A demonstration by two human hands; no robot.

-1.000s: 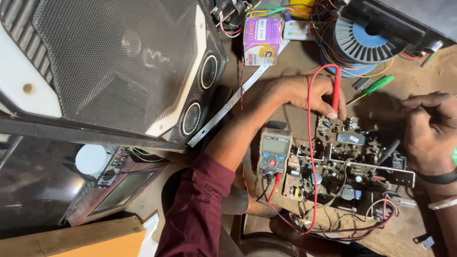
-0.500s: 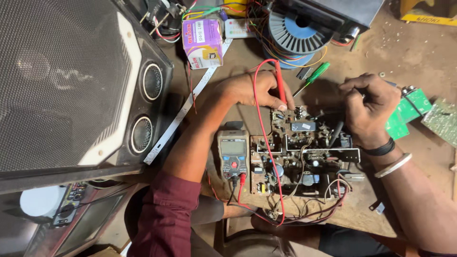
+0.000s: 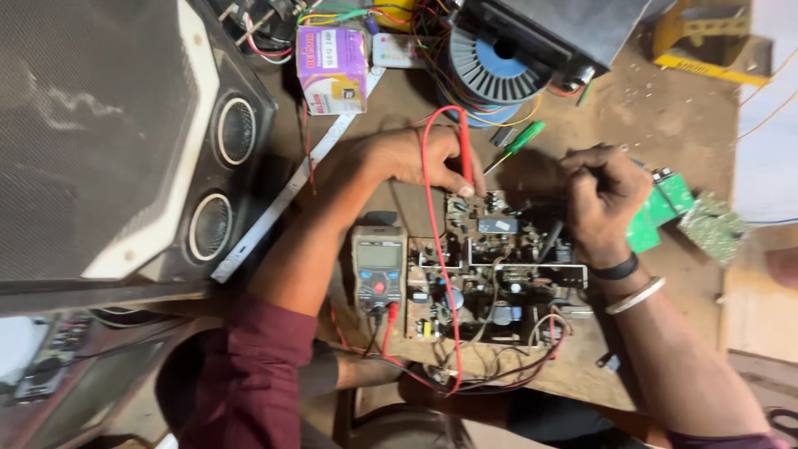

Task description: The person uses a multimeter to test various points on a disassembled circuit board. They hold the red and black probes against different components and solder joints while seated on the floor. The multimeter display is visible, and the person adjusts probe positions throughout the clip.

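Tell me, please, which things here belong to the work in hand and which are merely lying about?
In use: left hand holding red probe; right hand holding black probe; circuit board; multimeter.

Lying about: green screwdriver; purple box; wire spool; speaker cabinet; green boards.

The circuit board [image 3: 499,274] looks like matt brown laminate crowded with small plastic and shiny metal parts. The red probe [image 3: 465,150] in the left hand [image 3: 407,158] is smooth, glossy plastic, its lead rubbery. The multimeter [image 3: 379,270] has a matt grey plastic case with a dull screen. The speaker cabinet [image 3: 108,141] carries a fine black metal mesh grille and glossy ringed cones. The tabletop [image 3: 665,125] is rough, dusty, worn wood. A shiny metal bangle [image 3: 636,295] circles the right wrist; the sleeve [image 3: 249,374] is soft maroon cloth.
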